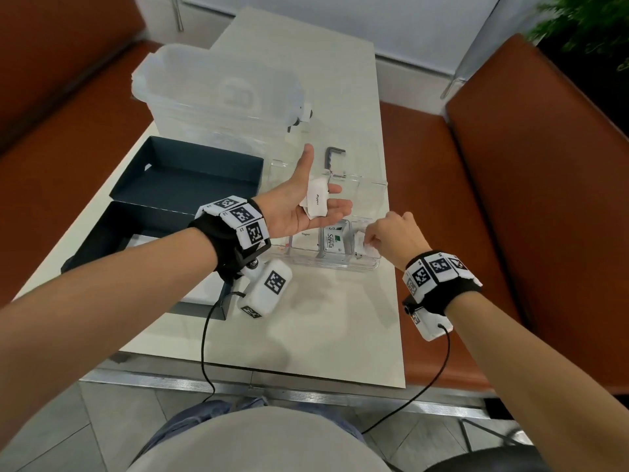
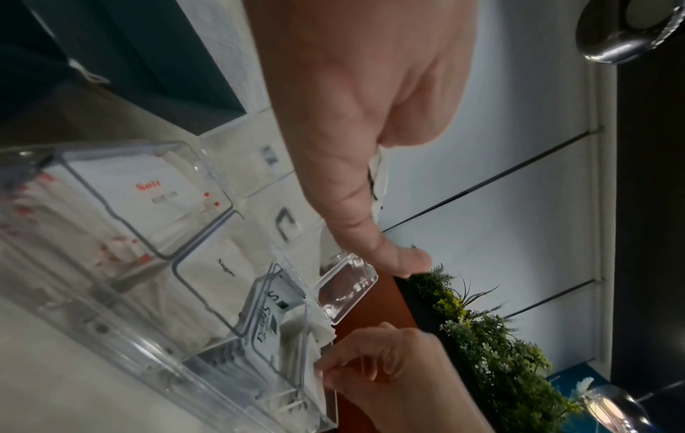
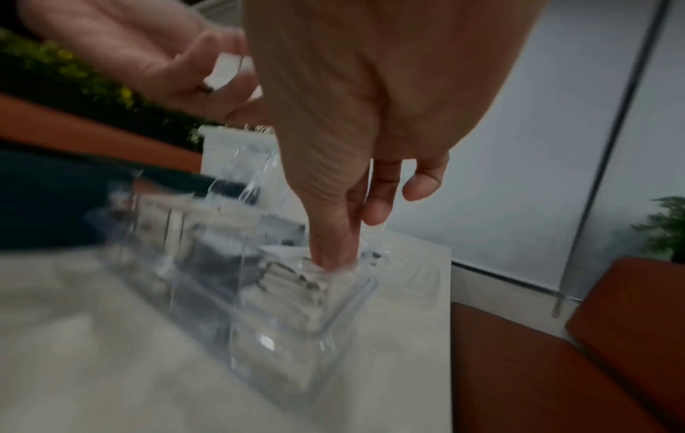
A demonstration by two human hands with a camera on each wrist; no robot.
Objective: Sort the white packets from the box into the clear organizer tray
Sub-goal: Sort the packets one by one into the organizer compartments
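My left hand (image 1: 308, 185) is turned palm up over the clear organizer tray (image 1: 340, 265), thumb spread wide. It holds a small bunch of white Pepper packets (image 1: 316, 199) between its fingers. My right hand (image 1: 369, 241) reaches down into the tray's near right compartment and pinches a white packet (image 1: 361, 246) there, on a stack of packets (image 3: 293, 281). The other compartments hold Salt packets (image 2: 163, 187), Sugar packets (image 2: 222, 269) and Stevia packets (image 1: 332, 240). To the left sits the dark box (image 1: 112, 229) with something white (image 1: 143, 240) inside, partly hidden by my left forearm.
The box's dark lid (image 1: 190, 172) lies open behind the box. A large translucent bin (image 1: 218, 93) stands at the back of the pale table (image 1: 323, 328). A dark bent handle (image 1: 333, 156) lies behind the tray. Brown benches (image 1: 510, 199) flank the table.
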